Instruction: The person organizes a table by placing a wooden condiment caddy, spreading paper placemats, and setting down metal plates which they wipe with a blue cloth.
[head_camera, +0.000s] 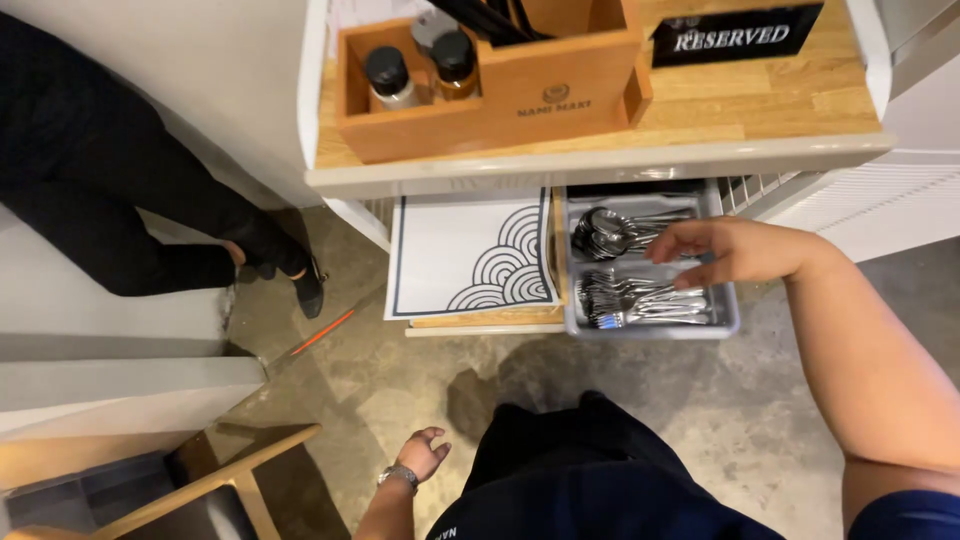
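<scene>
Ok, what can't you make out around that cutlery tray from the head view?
- Whether the right hand grips anything: its fingers hover over the spoons, contact unclear.
- Back of the grey cutlery tray: hidden under the tabletop.
- Forks: too tangled to count.
- Left hand: hangs low, palm hidden.
- Wooden caddy: top cut off by the frame edge.

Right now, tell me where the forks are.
In the head view, the forks lie in the front compartment of the grey cutlery tray, right of the paper placemats, just under the right hand.
</scene>
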